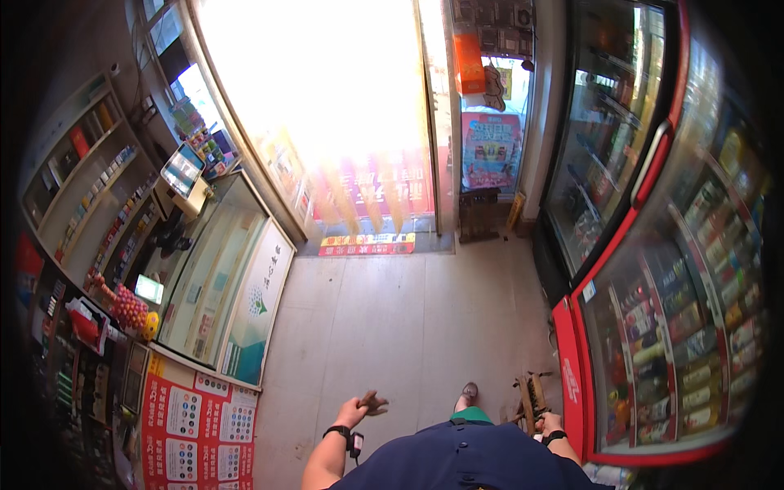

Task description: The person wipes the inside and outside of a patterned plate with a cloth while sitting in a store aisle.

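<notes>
My left hand (351,411) is out in front of me on the left, its fingers closed on a crumpled brown cloth (375,403). Low on the right, my right hand (550,424) grips the near end of a small brown wooden stool (532,394), which is tilted beside the red fridge. Part of the stool is hidden by my hand and body. Both wrists carry dark bands.
A glass display counter (245,302) runs along the left, with a red printed sheet (175,425) nearer me. Glass-door drink fridges (653,327) line the right. Ahead is a bright doorway with strip curtains (367,188); a dark wooden stool (479,216) stands beside it.
</notes>
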`<state>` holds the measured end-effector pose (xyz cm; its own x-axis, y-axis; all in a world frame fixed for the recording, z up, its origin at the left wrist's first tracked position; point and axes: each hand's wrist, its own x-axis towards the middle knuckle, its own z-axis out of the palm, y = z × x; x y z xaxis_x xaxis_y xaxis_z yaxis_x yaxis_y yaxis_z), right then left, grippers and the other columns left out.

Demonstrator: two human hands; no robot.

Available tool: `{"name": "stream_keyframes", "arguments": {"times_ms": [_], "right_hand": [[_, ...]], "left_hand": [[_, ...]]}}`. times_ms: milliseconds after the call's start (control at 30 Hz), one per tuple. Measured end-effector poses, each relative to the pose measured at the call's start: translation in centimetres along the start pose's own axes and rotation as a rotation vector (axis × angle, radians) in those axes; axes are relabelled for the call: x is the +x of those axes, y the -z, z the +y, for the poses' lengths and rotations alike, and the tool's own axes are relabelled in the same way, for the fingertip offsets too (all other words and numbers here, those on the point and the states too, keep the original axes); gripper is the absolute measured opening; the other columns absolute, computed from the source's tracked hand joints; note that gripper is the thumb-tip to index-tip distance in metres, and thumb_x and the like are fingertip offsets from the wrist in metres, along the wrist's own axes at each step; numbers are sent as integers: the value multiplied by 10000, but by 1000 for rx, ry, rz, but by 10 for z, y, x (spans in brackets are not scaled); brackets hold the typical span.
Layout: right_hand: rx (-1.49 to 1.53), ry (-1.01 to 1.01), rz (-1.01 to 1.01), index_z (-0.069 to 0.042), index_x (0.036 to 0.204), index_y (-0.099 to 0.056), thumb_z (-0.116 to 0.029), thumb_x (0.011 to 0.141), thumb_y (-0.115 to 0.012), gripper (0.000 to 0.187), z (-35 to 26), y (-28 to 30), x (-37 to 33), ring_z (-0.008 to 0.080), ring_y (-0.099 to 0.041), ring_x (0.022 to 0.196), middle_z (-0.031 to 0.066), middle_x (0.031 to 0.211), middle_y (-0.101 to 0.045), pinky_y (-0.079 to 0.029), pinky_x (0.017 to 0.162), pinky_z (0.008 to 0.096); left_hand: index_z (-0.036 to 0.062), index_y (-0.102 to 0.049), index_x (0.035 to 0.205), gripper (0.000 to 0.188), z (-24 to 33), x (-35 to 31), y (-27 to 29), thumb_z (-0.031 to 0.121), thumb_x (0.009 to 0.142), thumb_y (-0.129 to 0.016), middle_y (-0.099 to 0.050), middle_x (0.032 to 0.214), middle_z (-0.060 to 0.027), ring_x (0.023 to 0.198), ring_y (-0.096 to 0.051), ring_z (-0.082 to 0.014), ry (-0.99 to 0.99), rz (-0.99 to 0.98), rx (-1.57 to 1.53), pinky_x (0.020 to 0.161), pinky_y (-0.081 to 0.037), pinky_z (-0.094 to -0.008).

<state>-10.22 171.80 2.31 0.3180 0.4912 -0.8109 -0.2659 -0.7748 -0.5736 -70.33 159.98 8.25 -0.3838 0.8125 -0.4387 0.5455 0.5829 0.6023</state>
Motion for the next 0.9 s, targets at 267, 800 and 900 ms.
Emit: {"name": "stream_keyframes", "arguments": {"times_ms": [267, 800, 900], "right_hand": [[-155, -21, -164, 48, 843, -556, -33, 856, -560, 82, -156, -97, 101, 206, -534, 438, 95, 606, -521, -423, 371, 314], [-168, 156, -176, -26, 763, -592, -114, 865, -593, 134, -465, -380, 261, 158, -558, 509, 83, 613, -557, -407, 432, 287], [-312, 268, -230, -59, 687, -595, -171, 878, -576, 222, -523, -428, 286, 128, -513, 459, 54, 579, -577, -355, 410, 279]], "left_hand": [[28, -655, 975, 442, 96, 95, 15, 408, 749, -658, -691, 967, -184, 943, -664, -312, 278, -89, 55, 832, -505, -380], [3, -648, 982, 308, 233, 459, 50, 247, 794, -660, -681, 818, -109, 738, -641, -172, 283, -125, -213, 689, -513, -316], [16, -652, 980, 301, 276, 526, 81, 259, 802, -651, -687, 821, -121, 743, -650, -179, 233, -136, -175, 703, -514, -326]]}}
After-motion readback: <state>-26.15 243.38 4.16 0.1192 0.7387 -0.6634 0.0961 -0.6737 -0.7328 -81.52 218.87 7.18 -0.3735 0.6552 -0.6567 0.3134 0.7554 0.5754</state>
